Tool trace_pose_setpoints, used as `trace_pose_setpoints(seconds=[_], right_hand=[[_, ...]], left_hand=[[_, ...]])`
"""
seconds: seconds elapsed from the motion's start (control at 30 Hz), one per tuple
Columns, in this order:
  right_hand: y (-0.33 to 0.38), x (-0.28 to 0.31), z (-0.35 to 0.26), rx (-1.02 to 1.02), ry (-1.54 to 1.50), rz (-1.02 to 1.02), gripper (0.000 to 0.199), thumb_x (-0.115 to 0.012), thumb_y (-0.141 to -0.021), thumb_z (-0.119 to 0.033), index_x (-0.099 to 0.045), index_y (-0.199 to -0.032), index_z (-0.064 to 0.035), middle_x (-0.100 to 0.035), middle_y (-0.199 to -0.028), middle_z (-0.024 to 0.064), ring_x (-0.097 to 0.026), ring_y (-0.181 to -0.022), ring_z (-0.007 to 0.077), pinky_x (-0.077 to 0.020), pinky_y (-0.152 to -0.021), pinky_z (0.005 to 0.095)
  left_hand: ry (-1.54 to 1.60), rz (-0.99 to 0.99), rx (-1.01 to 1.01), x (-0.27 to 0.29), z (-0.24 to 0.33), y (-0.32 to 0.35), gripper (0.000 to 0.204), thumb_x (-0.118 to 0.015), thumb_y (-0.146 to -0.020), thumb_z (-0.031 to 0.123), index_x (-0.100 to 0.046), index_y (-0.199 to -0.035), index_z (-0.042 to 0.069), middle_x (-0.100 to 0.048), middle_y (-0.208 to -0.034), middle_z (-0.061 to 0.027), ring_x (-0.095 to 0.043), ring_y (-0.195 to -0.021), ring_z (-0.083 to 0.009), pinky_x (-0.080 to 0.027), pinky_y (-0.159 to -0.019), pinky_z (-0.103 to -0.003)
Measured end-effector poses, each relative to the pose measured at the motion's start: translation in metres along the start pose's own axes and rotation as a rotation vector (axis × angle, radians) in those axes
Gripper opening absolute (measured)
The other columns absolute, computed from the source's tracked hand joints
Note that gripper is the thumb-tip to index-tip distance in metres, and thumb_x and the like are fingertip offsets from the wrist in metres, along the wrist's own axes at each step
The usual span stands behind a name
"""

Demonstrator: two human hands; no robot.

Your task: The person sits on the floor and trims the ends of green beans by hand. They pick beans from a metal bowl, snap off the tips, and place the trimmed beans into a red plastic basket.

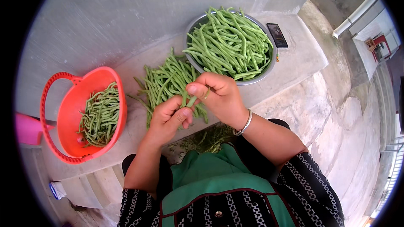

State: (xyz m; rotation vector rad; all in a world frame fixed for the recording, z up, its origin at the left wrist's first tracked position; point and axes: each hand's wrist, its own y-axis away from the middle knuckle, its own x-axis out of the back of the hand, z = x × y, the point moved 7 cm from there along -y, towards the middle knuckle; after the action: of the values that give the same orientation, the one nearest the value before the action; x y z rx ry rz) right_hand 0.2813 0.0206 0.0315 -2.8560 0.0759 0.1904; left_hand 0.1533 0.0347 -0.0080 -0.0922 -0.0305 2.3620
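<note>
My left hand (167, 120) is closed round a green bean (192, 101), holding it between thumb and fingers. Right beside it, my right hand (224, 100), with a bracelet (244, 122) on the wrist, pinches at the bean's upper end. A thin green strip (207, 93) shows at the right fingers; whether it is still joined to the bean I cannot tell. Just beyond both hands lies a loose pile of green beans (167, 77) on the concrete ledge (296, 61). A metal basin (272, 61) heaped with long green beans stands behind my right hand.
On the left, a red plastic basket (69, 113) with a raised handle holds thinner, darker beans (101, 115). A phone (277, 35) lies right of the basin. The grey wall (122, 12) closes off the back. Green scraps (202, 140) lie below my hands, and a pink object (28, 129) sits far left.
</note>
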Motion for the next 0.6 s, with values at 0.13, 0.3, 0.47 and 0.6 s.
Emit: trace_pose_setpoints(seconds=[0.13,0.3,0.47,0.6], right_hand=[[-0.003,-0.004,0.009,-0.107,-0.150,-0.010,0.022,-0.059,-0.089,-0.018,-0.057,-0.075,-0.0005,-0.058,-0.066,0.0025,-0.055,-0.061,0.0086,-0.0441,-0.053,0.0212],[0.000,-0.006,0.036,-0.365,-0.545,0.129,0.020,-0.057,-0.090,-0.018,-0.058,-0.079,-0.0012,-0.058,-0.070,0.0018,-0.055,-0.061,0.0087,-0.0452,-0.056,0.0208],[-0.006,-0.005,0.010,-0.030,0.070,-0.054,0.013,-0.061,-0.086,-0.016,-0.061,-0.085,-0.0027,-0.058,-0.069,0.0037,-0.056,-0.061,0.0129,-0.0457,-0.057,0.0252],[-0.007,-0.008,-0.008,0.258,0.523,-0.220,0.011,-0.063,-0.082,-0.010,-0.064,-0.091,-0.0036,-0.060,-0.074,0.0079,-0.058,-0.063,0.0189,-0.0464,-0.059,0.0286]], left_hand=[[0.073,0.007,-0.023,-0.004,-0.001,-0.002,0.020,-0.053,-0.092,0.020,-0.054,-0.091,0.001,-0.057,-0.072,-0.0024,-0.052,-0.060,-0.0075,-0.043,-0.055,-0.021],[0.069,0.082,-0.059,0.003,0.000,-0.001,0.019,-0.054,-0.092,0.019,-0.055,-0.092,0.000,-0.058,-0.073,-0.0036,-0.053,-0.061,-0.0079,-0.043,-0.056,-0.021],[-0.011,0.160,-0.043,0.027,0.001,0.003,0.017,-0.055,-0.091,0.017,-0.057,-0.092,0.000,-0.058,-0.071,-0.0027,-0.052,-0.060,-0.0071,-0.042,-0.054,-0.021],[-0.220,0.207,-0.064,0.040,0.010,0.010,0.016,-0.056,-0.090,0.015,-0.058,-0.091,-0.001,-0.059,-0.071,-0.0014,-0.052,-0.060,-0.0060,-0.042,-0.053,-0.020]])
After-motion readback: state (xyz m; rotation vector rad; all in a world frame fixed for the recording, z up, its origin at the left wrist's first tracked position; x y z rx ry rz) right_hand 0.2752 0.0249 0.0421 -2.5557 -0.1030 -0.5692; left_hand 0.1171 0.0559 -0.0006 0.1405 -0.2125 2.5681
